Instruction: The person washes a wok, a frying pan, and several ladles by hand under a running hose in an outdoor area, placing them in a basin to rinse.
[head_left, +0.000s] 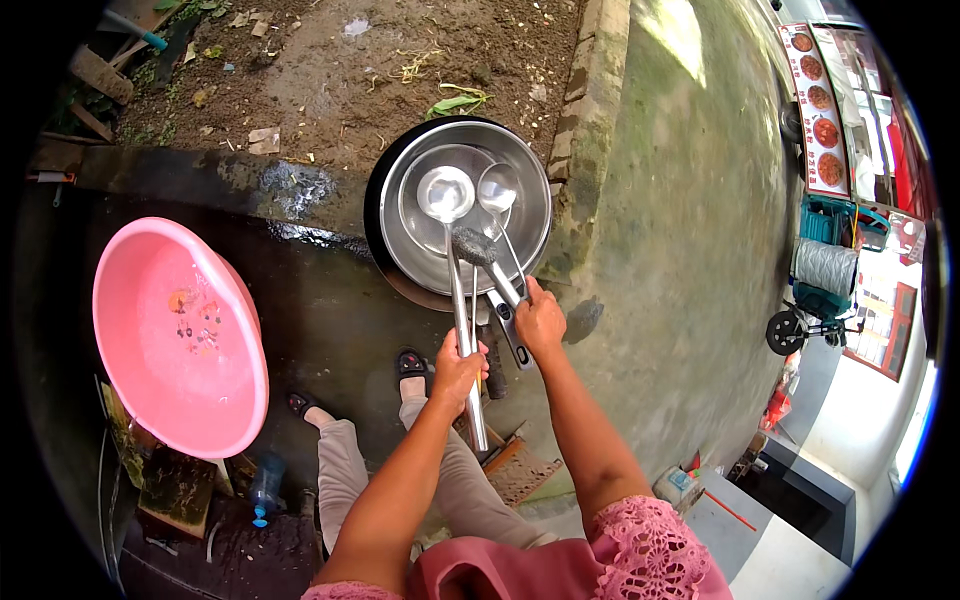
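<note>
My left hand (460, 373) is closed around the long handle of a steel ladle (447, 196), and a second thin handle runs beside it. The ladle's bowl lies over a steel pan (536, 217). At the pan's near right side, my right hand (541, 319) holds handles, among them that of a smaller ladle (498, 187) and seemingly that of a dark-headed scrubber or brush (474, 246); the exact grip is partly hidden. The pan's own handle (510, 330) points towards me. A darker pan (377, 247) shows beneath the steel one.
A pink plastic basin (150, 337) with water and food scraps stands at the left, near a plastic bottle (267, 484). A low brick edging (577, 112) borders soil beyond the pans. A perforated stool or rack (525, 469) stands beside my leg. A cart (825, 262) is far right.
</note>
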